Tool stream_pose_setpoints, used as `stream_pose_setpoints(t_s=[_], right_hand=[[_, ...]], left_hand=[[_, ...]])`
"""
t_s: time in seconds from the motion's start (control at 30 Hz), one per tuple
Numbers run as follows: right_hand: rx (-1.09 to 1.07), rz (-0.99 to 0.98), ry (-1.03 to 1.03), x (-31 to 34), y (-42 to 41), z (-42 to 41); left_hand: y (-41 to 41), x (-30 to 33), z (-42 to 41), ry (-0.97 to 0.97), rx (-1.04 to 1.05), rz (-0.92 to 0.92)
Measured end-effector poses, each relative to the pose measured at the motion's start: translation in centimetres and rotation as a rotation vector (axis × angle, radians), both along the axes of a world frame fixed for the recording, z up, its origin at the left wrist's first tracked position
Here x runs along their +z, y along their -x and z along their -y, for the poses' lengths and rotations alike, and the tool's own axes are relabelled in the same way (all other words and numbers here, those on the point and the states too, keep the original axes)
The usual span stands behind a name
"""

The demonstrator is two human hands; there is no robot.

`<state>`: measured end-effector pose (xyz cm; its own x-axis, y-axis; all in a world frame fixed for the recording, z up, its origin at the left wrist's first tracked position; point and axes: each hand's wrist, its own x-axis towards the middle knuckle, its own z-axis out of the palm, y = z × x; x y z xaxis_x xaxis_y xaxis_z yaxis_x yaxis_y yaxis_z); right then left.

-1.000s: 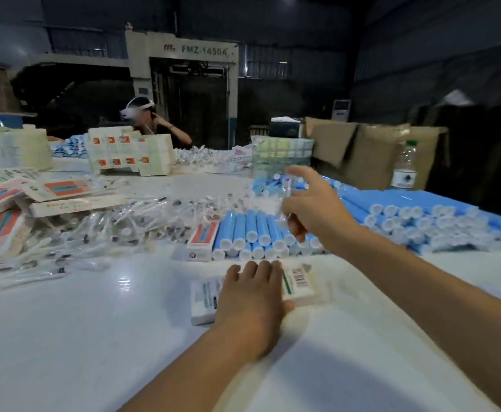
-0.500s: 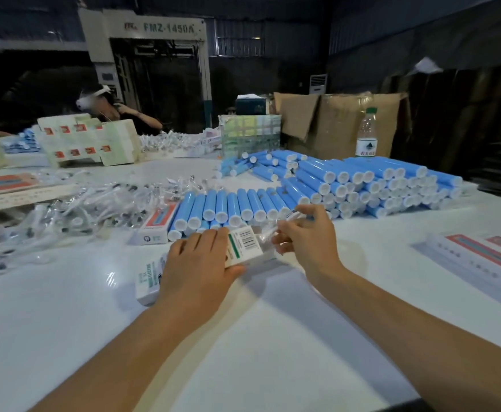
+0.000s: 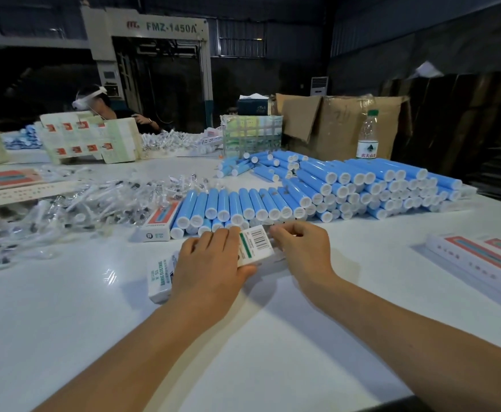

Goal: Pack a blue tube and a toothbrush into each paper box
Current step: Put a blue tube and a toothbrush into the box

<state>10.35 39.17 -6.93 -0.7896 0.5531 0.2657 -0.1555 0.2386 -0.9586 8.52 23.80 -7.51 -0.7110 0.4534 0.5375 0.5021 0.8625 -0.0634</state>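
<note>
The left hand [image 3: 213,263] lies palm down over the middle of a white paper box [image 3: 255,245] on the white table [image 3: 94,337], fingers fairly straight across the top and the thumb hooked round the near edge, so the box is held in place; its barcoded end sticks out to the right of the fingers and its printed end shows to the left of the wrist. The right hand [image 3: 302,248] sits just beside that barcoded end, fingers curled with the fingertips pinched together right at the box's end; whatever they pinch is too small to make out. Directly behind both hands runs a row of blue tubes [image 3: 237,206] with white caps facing the person, nearly touching the box's far edge, and the row rises into a larger heap of tubes [image 3: 377,185] to the right. To the left of the row stands a small red-and-white carton [image 3: 158,223], and beyond it sprawls a loose pile of clear-wrapped toothbrushes [image 3: 79,206]. Flat printed cartons [image 3: 481,260] lie at the right edge of the table, well apart from the hands. A water bottle [image 3: 368,135] stands behind the heap, in front of a brown cardboard box [image 3: 332,126]. Another person [image 3: 94,102] sits at the far side.
</note>
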Motion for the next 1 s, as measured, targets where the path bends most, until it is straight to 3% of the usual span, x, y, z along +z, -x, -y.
stream_pose_setpoints(t_s=[0.23,0.4,1.0], right_hand=[[0.074,-0.021,-0.314,0.2,-0.8,1.0],[-0.019,-0.137,-0.534,0.3,-1.6,0.8],[0.132,-0.064,-0.263,-0.5,-1.7,1.6]], left_hand=[[0.4,0.0,0.4,-0.027,0.047,0.01],[0.9,0.4,0.8,-0.044,0.122,0.003],[0.7,0.0,0.6,0.01,0.139,-0.009]])
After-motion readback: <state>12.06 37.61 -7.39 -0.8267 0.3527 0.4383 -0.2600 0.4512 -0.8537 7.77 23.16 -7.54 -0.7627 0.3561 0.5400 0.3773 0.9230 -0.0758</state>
